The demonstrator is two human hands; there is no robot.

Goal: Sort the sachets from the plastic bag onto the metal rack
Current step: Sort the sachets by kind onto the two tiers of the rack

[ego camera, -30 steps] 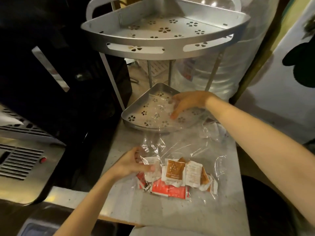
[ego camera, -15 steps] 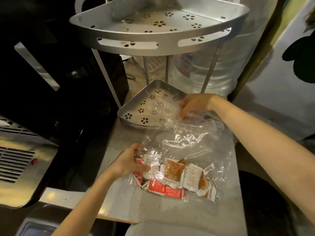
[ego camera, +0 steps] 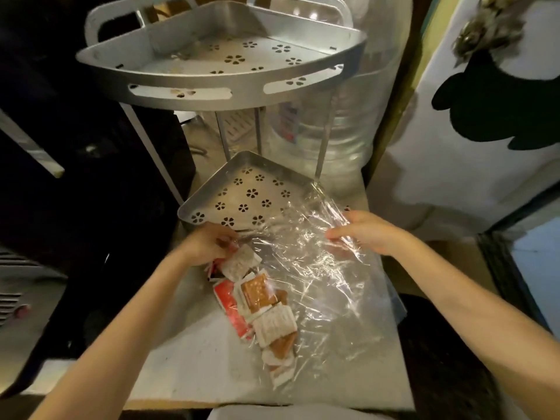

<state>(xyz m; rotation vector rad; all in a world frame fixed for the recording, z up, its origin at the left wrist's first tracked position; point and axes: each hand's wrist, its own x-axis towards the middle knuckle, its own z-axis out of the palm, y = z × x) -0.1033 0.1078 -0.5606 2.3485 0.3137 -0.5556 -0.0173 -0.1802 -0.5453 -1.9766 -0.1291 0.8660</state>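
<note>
Print on sachets [ego camera: 274,324] and bottle label too blurred; nothing legible.

1 clear plastic bag [ego camera: 327,286], 2 rack shelves, upper [ego camera: 194,100] and lower [ego camera: 209,204], 2 hands, left [ego camera: 209,242], right [ego camera: 366,233], 1 water jug [ego camera: 342,137]

Prob. a home kitchen corner: metal rack [ego camera: 212,86], big water jug [ego camera: 342,137], steel appliance w/ vents [ego camera: 12,286].

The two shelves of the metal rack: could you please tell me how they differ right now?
The upper shelf has long slots in its front wall; the lower shelf shows a plain rim. The plastic bag lies over the lower shelf's right corner; nothing touches the upper shelf. Both are silver, corner-shaped, punched with flower holes, and hold no sachets.
</note>
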